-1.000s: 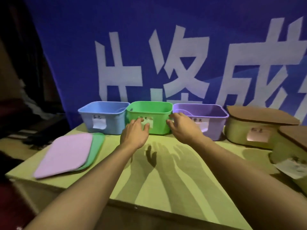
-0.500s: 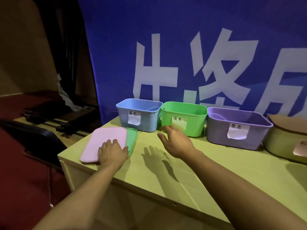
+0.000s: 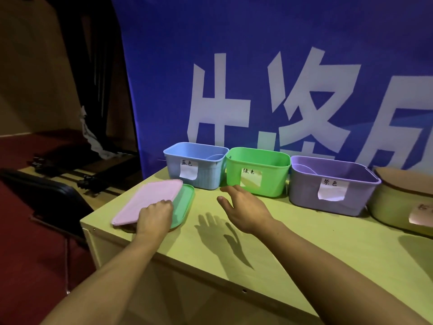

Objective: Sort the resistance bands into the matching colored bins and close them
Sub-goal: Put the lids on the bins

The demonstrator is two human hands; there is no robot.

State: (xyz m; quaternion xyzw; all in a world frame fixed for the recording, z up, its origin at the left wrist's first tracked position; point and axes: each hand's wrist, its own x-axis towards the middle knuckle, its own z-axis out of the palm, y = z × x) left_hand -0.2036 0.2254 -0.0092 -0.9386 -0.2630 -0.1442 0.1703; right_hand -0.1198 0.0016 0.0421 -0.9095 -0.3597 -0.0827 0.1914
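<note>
A: How are the hands set?
B: The left hand (image 3: 153, 215) is curled on the pink lid's (image 3: 147, 201) near edge, left of the blue bin (image 3: 195, 166); the right hand (image 3: 243, 208) is spread, empty.
A: Handling?
B: Thin, light, probably slightly flexible; best gripped by its rim.

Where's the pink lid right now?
In the head view, the pink lid lies at the table's left end atop the green lid, in front of the blue bin; the left hand grips its near edge.
</note>
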